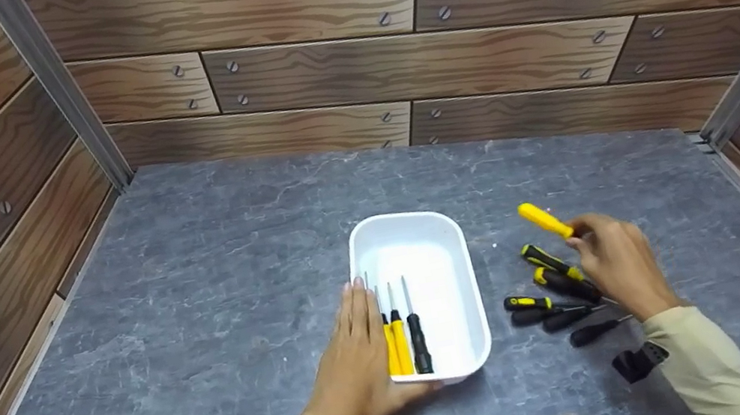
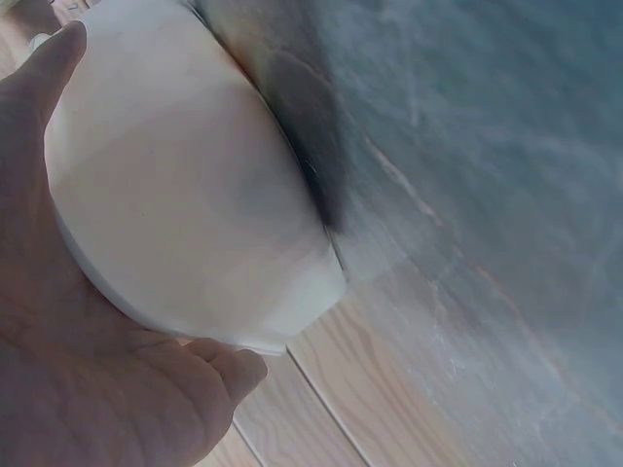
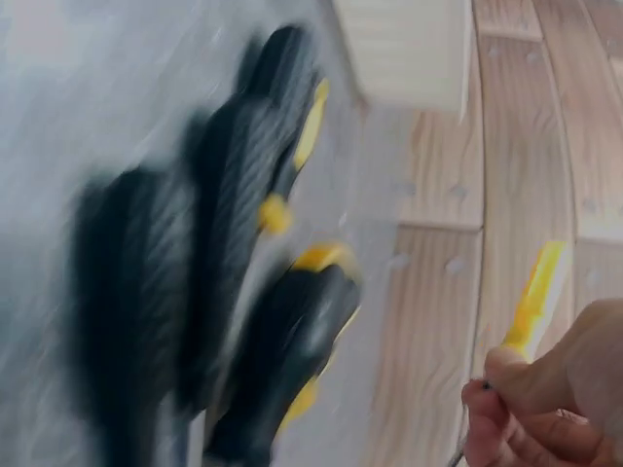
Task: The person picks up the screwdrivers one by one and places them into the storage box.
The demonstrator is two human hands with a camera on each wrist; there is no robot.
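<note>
A white plastic tray [image 1: 430, 288] stands on the grey tabletop, with several screwdrivers lying along its left side: yellow-handled ones [image 1: 402, 346] and a black-handled one [image 1: 419, 343]. My left hand [image 1: 356, 366] rests against the tray's near-left corner, its straight fingers along the left rim and its thumb along the near wall; the left wrist view shows the tray's outer wall [image 2: 195, 175] against the palm. My right hand [image 1: 627, 261] pinches a screwdriver with a yellow handle [image 1: 544, 219], handle pointing up and left. It is above a loose pile of black-and-yellow screwdrivers [image 1: 566, 283].
A screwdriver with a black handle [image 1: 594, 333] lies at the near end of the pile, right of the tray. Wood-patterned walls [image 1: 314, 65] close off the back and both sides of the tabletop [image 1: 213, 265].
</note>
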